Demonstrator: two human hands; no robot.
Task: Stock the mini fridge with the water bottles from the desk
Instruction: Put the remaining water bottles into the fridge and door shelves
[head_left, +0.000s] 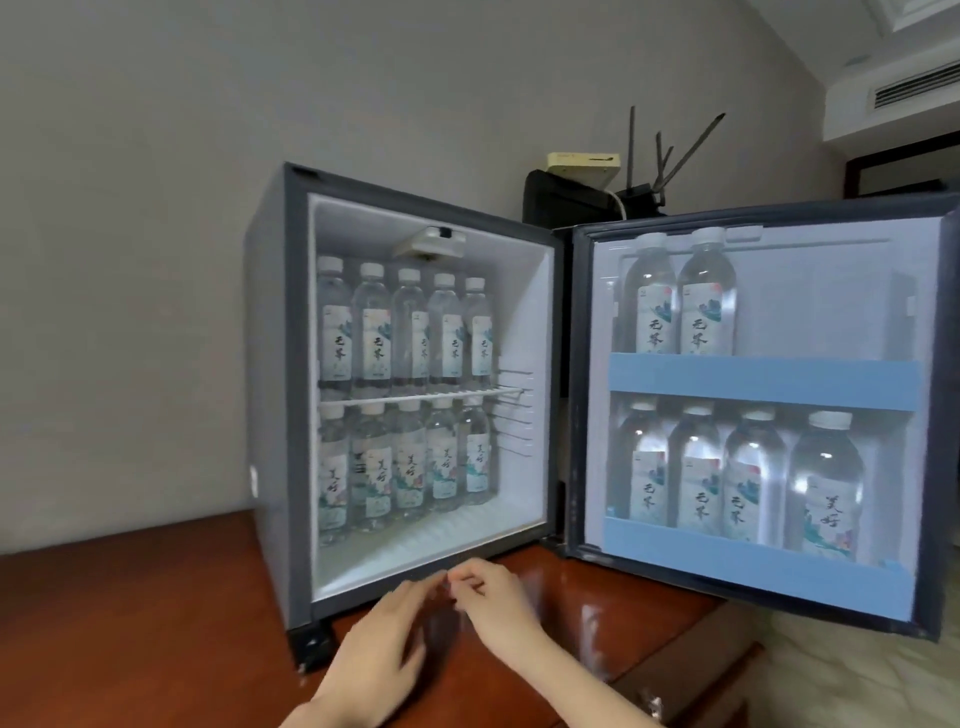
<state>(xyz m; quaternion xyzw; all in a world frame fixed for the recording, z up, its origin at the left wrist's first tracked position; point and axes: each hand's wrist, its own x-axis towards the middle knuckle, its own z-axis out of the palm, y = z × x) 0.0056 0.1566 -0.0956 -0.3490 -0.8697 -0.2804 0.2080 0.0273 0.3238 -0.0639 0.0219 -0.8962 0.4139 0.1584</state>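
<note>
A dark grey mini fridge (270, 364) stands on a reddish wooden desk (130, 623) with its door (763, 566) swung wide to the right. Clear water bottles with white caps and pale labels fill it: several on the upper wire shelf (405, 332), several on the floor below (405, 462), two in the upper door rack (680, 296) and several in the lower door rack (737, 478). My left hand (379, 639) and my right hand (498, 603) hover close together just in front of the fridge's bottom edge. Both hold nothing, with fingertips nearly touching.
Behind the fridge sit a black box (561, 202) with a cream device (582, 166) on it and a router with thin antennas (660, 156). The desk's right edge and a drawer (675, 691) lie under the open door. An air vent (914, 85) is at top right.
</note>
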